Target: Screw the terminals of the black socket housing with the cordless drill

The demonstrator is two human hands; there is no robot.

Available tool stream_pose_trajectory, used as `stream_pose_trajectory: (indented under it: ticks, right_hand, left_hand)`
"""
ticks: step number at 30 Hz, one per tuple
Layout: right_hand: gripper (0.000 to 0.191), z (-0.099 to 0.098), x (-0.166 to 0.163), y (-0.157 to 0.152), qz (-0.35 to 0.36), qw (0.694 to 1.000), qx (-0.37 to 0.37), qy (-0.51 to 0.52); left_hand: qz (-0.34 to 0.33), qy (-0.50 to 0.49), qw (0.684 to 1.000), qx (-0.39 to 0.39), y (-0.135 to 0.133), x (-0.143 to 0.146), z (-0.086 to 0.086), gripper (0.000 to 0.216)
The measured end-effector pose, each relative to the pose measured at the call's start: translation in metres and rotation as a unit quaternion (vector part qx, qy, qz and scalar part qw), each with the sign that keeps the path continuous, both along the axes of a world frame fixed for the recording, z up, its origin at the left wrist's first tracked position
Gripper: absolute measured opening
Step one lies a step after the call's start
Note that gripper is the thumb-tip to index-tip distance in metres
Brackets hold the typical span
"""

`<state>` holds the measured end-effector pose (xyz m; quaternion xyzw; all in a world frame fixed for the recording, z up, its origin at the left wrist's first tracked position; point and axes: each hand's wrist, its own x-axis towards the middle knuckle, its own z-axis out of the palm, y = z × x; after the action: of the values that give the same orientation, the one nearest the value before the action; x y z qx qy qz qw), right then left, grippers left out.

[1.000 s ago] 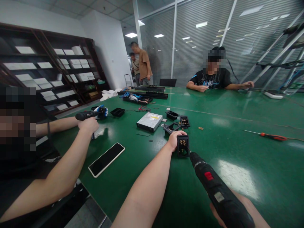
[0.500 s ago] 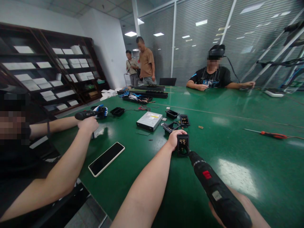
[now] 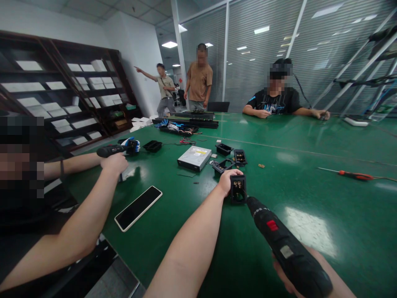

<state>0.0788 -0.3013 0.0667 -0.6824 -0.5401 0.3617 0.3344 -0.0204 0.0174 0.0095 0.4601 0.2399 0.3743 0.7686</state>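
Note:
My left hand grips a small black socket part with brass terminals, holding it upright on the green table. My right hand, at the bottom edge, is wrapped round a black electric screwdriver with a red switch. Its tip touches the lower face of the socket part. Only a little of my right hand's fingers shows under the tool.
A co-worker's arm on my left reaches past a phone lying face up. Further out lie a silver disc drive, more black socket parts, a red-handled screwdriver and another power tool. One person sits opposite; two stand behind.
My hands, the socket part and the screwdriver have stayed nearly still. The two standing people at the back have stepped closer, and one now points left.

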Motion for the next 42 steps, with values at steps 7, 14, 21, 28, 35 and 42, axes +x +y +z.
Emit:
stream_pose_trajectory:
  ticks: [7,14,21,28,35,42]
  right_hand:
    - [0.016,-0.018,0.009,0.000,-0.002,0.999,-0.033,0.000]
    - [0.034,-0.013,-0.001,0.005,-0.012,0.993,-0.042,0.107]
    - [0.034,0.007,-0.004,0.005,-0.027,0.998,-0.049,0.028]
    - [0.021,0.007,0.000,0.003,-0.005,0.999,-0.013,-0.048]
    - [0.032,0.015,-0.005,0.007,-0.018,0.997,-0.017,-0.073]
    - [0.030,0.008,-0.008,0.013,-0.034,0.999,0.006,-0.012]
  left_hand:
    - [0.013,0.011,1.000,0.015,0.001,0.000,0.001,0.023]
    - [-0.002,0.003,1.000,0.008,0.001,0.000,0.001,0.024]
    - [0.005,0.004,1.000,0.017,0.002,-0.001,0.001,0.024]
    - [-0.003,0.009,1.000,0.011,0.001,0.000,0.000,0.023]
    - [0.013,0.019,1.000,0.013,0.002,0.000,-0.001,0.021]
    - [0.005,0.008,1.000,0.000,0.001,0.000,0.002,0.023]
